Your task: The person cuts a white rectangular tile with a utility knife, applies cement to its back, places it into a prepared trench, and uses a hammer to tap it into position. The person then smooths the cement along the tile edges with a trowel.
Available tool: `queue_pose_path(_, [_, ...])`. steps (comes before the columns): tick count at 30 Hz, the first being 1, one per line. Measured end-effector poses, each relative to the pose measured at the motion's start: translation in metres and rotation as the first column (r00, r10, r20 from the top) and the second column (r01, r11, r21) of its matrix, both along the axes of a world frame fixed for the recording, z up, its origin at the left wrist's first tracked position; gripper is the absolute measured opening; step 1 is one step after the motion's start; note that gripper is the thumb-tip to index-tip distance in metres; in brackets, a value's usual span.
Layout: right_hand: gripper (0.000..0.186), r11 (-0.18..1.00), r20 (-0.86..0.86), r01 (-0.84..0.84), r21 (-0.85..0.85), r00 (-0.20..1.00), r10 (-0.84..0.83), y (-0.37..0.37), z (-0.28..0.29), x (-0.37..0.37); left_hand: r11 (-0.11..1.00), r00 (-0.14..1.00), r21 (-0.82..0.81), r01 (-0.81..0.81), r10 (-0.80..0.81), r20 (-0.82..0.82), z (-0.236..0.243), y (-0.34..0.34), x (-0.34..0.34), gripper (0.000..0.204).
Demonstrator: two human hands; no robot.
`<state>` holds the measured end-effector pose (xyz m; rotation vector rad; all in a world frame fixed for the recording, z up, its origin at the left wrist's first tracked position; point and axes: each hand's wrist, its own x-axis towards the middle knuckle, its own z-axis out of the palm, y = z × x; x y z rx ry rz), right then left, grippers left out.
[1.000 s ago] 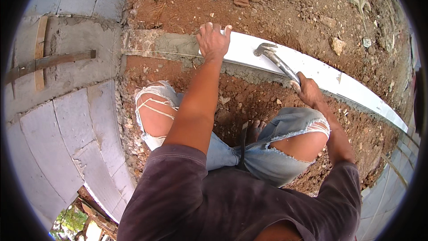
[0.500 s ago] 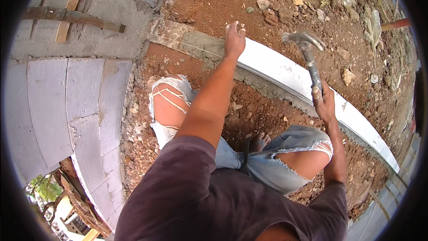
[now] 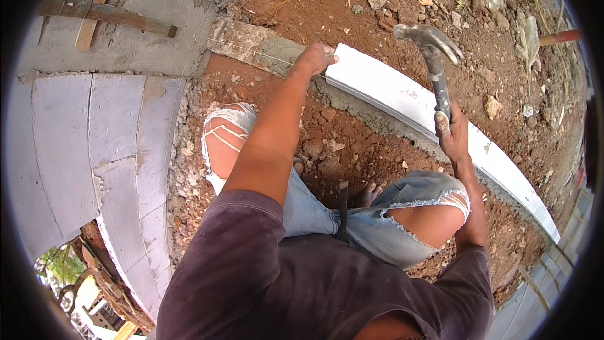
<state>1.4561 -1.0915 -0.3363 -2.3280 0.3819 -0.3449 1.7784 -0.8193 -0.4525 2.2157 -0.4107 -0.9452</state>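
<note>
My left hand is at the left end of a long white slab, its fingers curled at the corner; what exactly they grip is unclear. A thin string runs from the left toward that hand. The slab lies on a strip of grey mortar. My right hand is closed round the handle of a claw hammer, whose head is raised in the air over the slab.
Grey paving lies at left, with crossed wooden battens on cement above it. Red soil with stones surrounds the slab. A plastic bag and a red pole lie at upper right. A dark bar stands between my knees.
The hammer rose from the slab into the air between the first two frames and stays raised. My left hand has shifted from atop the slab's end to just left of it, fingers curling.
</note>
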Motion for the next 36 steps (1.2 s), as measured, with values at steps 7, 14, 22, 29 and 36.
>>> queue_pose_path(7, [0.049, 0.964, -0.57, -0.211, -0.16, 0.817, 0.085, 0.009, 0.005, 0.0, 0.999, 0.999, 0.048, -0.019, 0.017, 0.043, 0.008, -0.001, -0.004, 0.052])
queue_pose_path(14, [0.06, 0.887, 0.155, -0.217, 0.407, 0.974, 0.167, 0.013, 0.026, 0.034, 0.995, 0.999, 0.089, -0.037, 0.033, 0.04, 0.01, 0.002, -0.012, 0.049])
queue_pose_path(22, [0.047, 0.953, -0.544, -0.27, -0.138, 0.825, 0.155, 0.027, 0.013, 0.051, 0.978, 0.996, 0.208, 0.0, -0.018, 0.083, 0.035, -0.002, -0.006, 0.048])
queue_pose_path(29, [0.053, 0.96, -0.021, -0.253, 0.118, 0.966, 0.257, 0.026, 0.012, 0.047, 0.984, 0.998, 0.178, -0.002, -0.009, 0.056, 0.027, 0.002, -0.013, 0.046])
queue_pose_path(36, [0.045, 0.97, -0.435, -0.216, -0.109, 0.888, 0.149, 0.029, 0.007, 0.046, 0.979, 0.997, 0.2, 0.029, -0.043, 0.064, 0.018, 0.004, -0.012, 0.044])
